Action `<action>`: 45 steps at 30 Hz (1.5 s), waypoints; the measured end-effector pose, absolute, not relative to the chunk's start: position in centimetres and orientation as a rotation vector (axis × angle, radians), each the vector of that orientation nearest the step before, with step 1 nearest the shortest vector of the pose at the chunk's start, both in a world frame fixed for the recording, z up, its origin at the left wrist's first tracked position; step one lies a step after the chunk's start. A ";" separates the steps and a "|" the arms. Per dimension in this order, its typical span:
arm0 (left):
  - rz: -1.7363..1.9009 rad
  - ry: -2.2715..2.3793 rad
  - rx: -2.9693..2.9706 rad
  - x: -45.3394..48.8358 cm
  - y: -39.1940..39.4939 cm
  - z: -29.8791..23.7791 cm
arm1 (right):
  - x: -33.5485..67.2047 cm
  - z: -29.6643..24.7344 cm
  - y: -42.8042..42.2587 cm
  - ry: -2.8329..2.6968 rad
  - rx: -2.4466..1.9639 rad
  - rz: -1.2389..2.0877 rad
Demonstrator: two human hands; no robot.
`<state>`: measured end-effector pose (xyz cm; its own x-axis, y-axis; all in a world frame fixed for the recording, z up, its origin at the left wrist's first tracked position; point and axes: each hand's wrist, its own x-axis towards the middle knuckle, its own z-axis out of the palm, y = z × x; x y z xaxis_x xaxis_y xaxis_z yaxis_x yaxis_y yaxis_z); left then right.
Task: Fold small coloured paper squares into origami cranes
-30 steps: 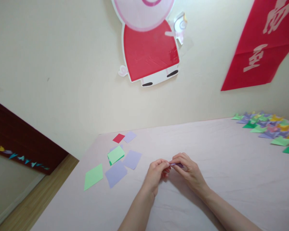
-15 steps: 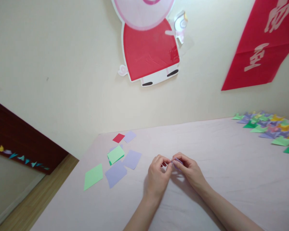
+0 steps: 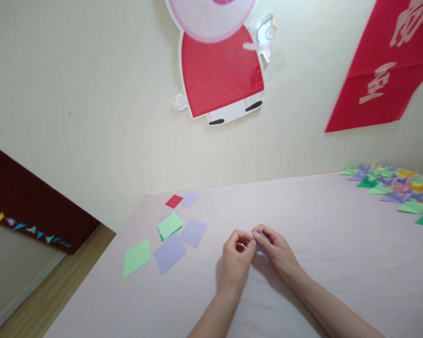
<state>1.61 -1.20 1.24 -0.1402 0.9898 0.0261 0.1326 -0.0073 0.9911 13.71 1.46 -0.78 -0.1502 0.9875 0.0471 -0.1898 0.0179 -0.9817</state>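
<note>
My right hand (image 3: 277, 246) pinches a small folded piece of purple paper (image 3: 263, 234) between thumb and fingers, above the pale pink cloth (image 3: 268, 202). Most of the paper is hidden by the fingers. Against it, my left hand (image 3: 238, 258) is closed in a pinch, thumb and forefinger tips meeting at the paper's left end. To the left lie loose square sheets: purple ones (image 3: 169, 254), a light green one (image 3: 137, 257), another light green sheet (image 3: 169, 226) over a darker green one, and a small red one (image 3: 174, 201).
Rows of folded paper figures (image 3: 391, 180) in green, purple, yellow and pink stand at the right back. Behind the covered surface rises a wall with a pig cutout (image 3: 222, 70) and a red banner (image 3: 377, 70). More small paper figures (image 3: 31, 230) line the dark panel at left.
My left hand has shifted slightly right, closer to the right hand. Less of the purple paper shows between the fingers. The loose sheets stay where they were.
</note>
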 end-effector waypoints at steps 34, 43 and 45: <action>1.251 1.335 1.173 1.0 -0.8 1.3 | 14.2 -0.4 1.7 -1.131 -0.975 1.280; 1.293 1.289 1.007 0.3 -0.5 1.8 | 14.5 0.0 1.4 -1.493 -0.858 1.175; 1.295 1.287 0.993 0.2 -0.3 1.7 | 14.6 -0.1 1.4 -1.519 -0.844 1.165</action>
